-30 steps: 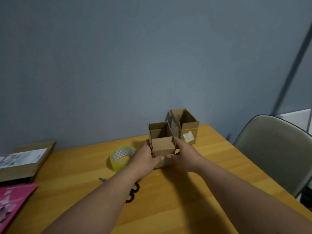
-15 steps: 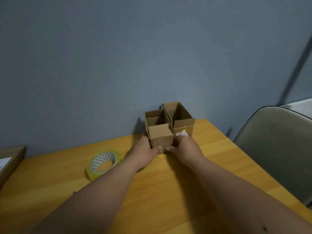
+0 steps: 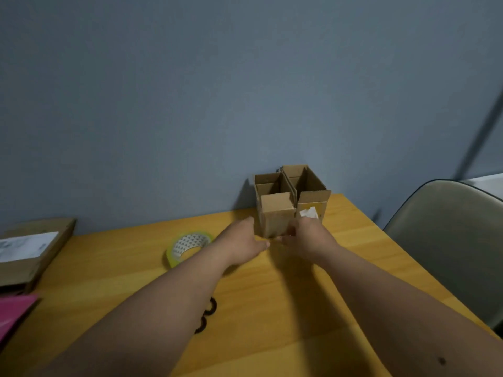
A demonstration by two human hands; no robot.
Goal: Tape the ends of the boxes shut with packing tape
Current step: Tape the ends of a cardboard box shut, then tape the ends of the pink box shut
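Note:
Two small brown cardboard boxes stand side by side against the wall, their top flaps up. The left box (image 3: 275, 213) is nearer to me; the right box (image 3: 313, 198) has a white label on its front. My left hand (image 3: 242, 242) lies at the left box's lower left corner, fingers straight beside its side and thumb stretched along the table in front. My right hand (image 3: 306, 238) is blurred and touches the same box's lower right front corner. A roll of yellowish packing tape (image 3: 187, 247) lies flat on the table, left of my left hand.
Black scissors handles (image 3: 207, 317) show from under my left forearm. On the left of the wooden table (image 3: 353, 254) lie a flat cardboard parcel (image 3: 30, 250) and a pink sheet (image 3: 13, 314). A grey chair (image 3: 449, 240) stands to the right.
Both hands slid the left box back to the wall beside the right box. My left thumb has come off the box's front and now lies on the table.

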